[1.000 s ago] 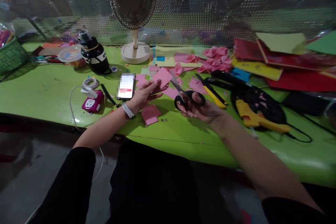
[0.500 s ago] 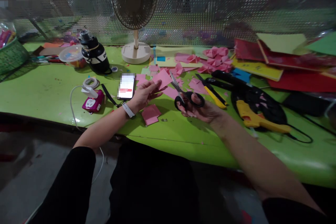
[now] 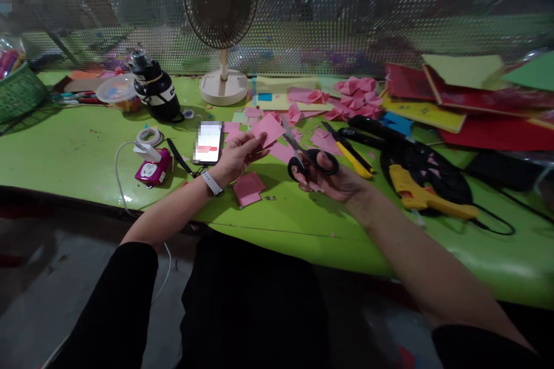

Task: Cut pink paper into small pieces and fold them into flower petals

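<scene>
My left hand (image 3: 239,157) pinches a small pink paper square (image 3: 269,127) and holds it up over the green table (image 3: 78,155). My right hand (image 3: 333,181) grips black-handled scissors (image 3: 303,153), whose blades point up and left, close to the paper's right edge. A small stack of pink squares (image 3: 248,188) lies on the table just below my left hand. Several more pink scraps (image 3: 322,139) are strewn behind the scissors.
A phone (image 3: 208,142) lies left of my left hand, with a pink charger (image 3: 151,170) and tape roll (image 3: 149,136) beyond. A fan (image 3: 221,29), a black bottle (image 3: 154,87), folded pink pieces (image 3: 357,97), a yellow glue gun (image 3: 422,195), a yellow-handled cutter (image 3: 351,155) and coloured card sheets (image 3: 467,98) crowd the back and right.
</scene>
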`<state>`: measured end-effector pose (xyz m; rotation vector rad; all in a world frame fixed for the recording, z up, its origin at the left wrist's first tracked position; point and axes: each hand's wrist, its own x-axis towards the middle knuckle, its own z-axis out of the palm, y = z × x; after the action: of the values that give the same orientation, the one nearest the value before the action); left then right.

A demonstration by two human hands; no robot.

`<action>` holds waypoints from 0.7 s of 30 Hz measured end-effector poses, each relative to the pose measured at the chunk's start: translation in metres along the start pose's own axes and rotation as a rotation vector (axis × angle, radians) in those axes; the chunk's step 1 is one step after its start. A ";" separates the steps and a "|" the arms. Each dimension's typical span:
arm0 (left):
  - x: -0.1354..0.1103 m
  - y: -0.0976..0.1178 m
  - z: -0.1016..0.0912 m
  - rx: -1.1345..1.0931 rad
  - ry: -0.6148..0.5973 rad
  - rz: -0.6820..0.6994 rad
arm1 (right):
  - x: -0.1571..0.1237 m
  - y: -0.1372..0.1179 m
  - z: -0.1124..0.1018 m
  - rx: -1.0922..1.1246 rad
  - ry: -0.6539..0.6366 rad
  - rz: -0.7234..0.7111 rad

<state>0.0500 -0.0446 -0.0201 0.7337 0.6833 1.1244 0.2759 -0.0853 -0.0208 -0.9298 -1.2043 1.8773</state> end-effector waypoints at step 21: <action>0.002 -0.005 -0.003 0.024 -0.059 0.010 | 0.000 -0.002 0.006 0.098 0.033 -0.033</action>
<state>0.0507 -0.0436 -0.0259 0.7888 0.6451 1.1011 0.2715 -0.0871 -0.0173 -0.8799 -1.0914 1.8703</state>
